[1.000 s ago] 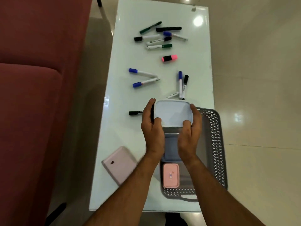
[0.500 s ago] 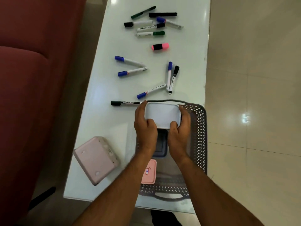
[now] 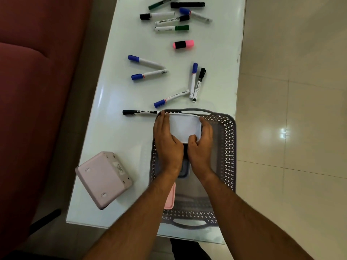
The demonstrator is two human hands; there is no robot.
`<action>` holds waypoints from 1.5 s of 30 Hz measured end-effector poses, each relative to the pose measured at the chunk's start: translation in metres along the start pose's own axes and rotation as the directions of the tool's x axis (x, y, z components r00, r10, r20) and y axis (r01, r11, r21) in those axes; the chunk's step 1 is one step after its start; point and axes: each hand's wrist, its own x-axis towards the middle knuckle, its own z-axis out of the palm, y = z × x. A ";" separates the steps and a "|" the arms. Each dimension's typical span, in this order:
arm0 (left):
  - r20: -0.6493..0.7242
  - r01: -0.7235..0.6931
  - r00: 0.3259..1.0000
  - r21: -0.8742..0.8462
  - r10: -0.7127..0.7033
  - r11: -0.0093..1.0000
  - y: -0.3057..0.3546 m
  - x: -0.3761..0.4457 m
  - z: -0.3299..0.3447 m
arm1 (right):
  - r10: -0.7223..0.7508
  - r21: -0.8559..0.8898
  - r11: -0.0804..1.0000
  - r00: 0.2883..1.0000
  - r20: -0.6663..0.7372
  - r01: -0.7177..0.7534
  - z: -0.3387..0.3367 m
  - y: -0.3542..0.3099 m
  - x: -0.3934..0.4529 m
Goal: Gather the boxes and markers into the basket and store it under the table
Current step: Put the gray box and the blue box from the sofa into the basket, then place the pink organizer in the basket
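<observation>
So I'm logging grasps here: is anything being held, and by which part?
Yes, the white box, held over the basket. The left hand grips its left end and the right hand its right end, thumbs on the near edge.

A white rectangular plastic box sits over the far end of the grey perforated plastic basket; scattered markers lie beyond, a pale pink box left.

Both bare forearms reach forward side by side; the left hand and right hand curl their fingers and thumbs round opposite ends of a white rounded rectangular plastic box
</observation>
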 end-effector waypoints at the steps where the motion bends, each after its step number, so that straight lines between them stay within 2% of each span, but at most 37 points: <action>1: -0.007 0.001 1.000 0.012 -0.001 1.000 0.000 0.000 0.000 | -0.010 -0.005 1.000 1.000 0.008 0.010 0.001 0.001 0.000; 8: -0.039 -0.007 0.999 0.050 0.009 0.999 -0.002 0.001 -0.002 | -0.055 -0.029 0.998 0.997 0.048 0.057 0.004 0.005 0.000; 16: -0.078 0.043 0.996 -0.009 -0.044 0.999 0.003 0.001 -0.007 | -0.094 -0.074 0.992 0.990 0.103 0.102 0.003 0.005 -0.001; 24: 0.027 0.091 0.996 -0.100 -0.088 0.991 0.010 -0.001 -0.024 | -0.127 -0.114 0.983 0.984 0.125 0.141 0.005 0.003 -0.008; 28: 0.040 0.095 0.995 -0.142 -0.090 0.985 0.012 -0.001 -0.032 | -0.182 -0.213 0.959 0.982 0.042 0.186 0.008 -0.006 -0.015; 30: 0.013 0.078 0.997 -0.161 -0.076 0.984 0.013 0.002 -0.035 | -0.251 -0.259 0.934 0.968 0.022 0.248 0.008 -0.016 -0.017; 35: -0.032 0.074 0.996 -0.214 -0.083 0.974 0.015 0.017 -0.060 | -0.398 -0.280 0.869 0.913 0.094 0.408 0.024 -0.056 -0.022; 42: -0.216 0.106 0.964 -0.232 -0.157 0.967 0.008 0.048 -0.104 | -0.414 -0.119 0.880 0.866 0.283 0.459 0.065 -0.097 -0.016; 45: -0.326 0.135 0.923 -0.230 -0.207 0.964 0.004 0.051 -0.123 | -0.440 -0.053 0.864 0.803 0.402 0.501 0.075 -0.105 -0.007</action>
